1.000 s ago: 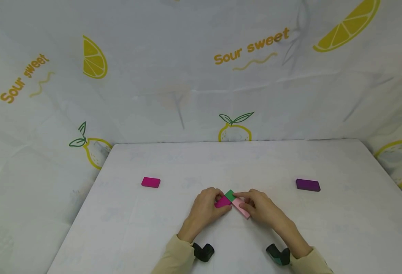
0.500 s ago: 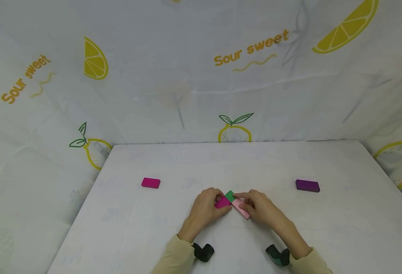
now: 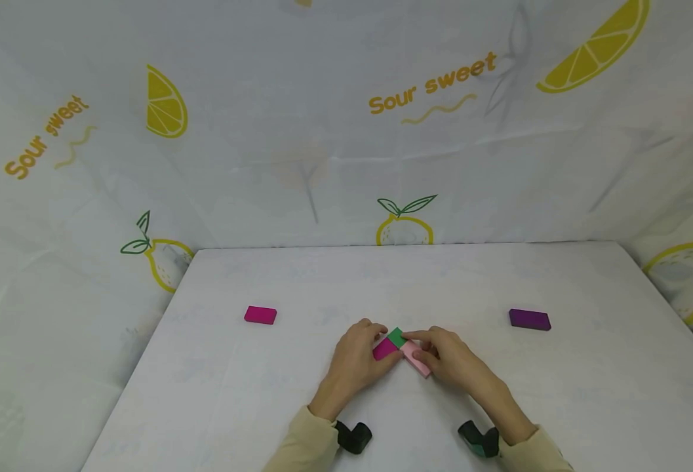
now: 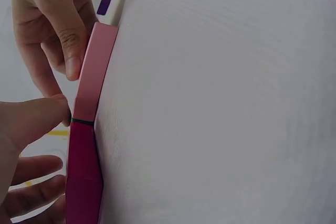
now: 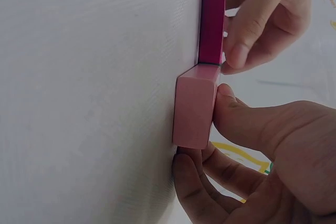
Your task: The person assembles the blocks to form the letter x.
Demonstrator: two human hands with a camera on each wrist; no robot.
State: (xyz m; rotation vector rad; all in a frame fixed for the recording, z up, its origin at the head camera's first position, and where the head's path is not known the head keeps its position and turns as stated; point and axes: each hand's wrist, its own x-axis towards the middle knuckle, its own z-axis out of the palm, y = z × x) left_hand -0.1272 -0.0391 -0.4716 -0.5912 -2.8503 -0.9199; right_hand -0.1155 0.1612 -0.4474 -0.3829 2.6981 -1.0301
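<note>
A draped corner in a room of unclear kind

This looks like a corner set up for recording; whether it belongs to a home, a lab or an office cannot be told. In the head view a creased white cloth (image 3: pixel 299 118) covers the upper half and runs down the left and right edges. Its print has a kitchen-linen look: a lemon slice (image 3: pixel 167 105) at upper left, orange lettering (image 3: pixel 435 82) reading "Sour sweet" at upper centre. A white table (image 3: pixel 216 393) spans the lower half, its far edge meeting the cloth. Black wrist cameras (image 3: pixel 355 438) at lower centre point to recording.
</note>
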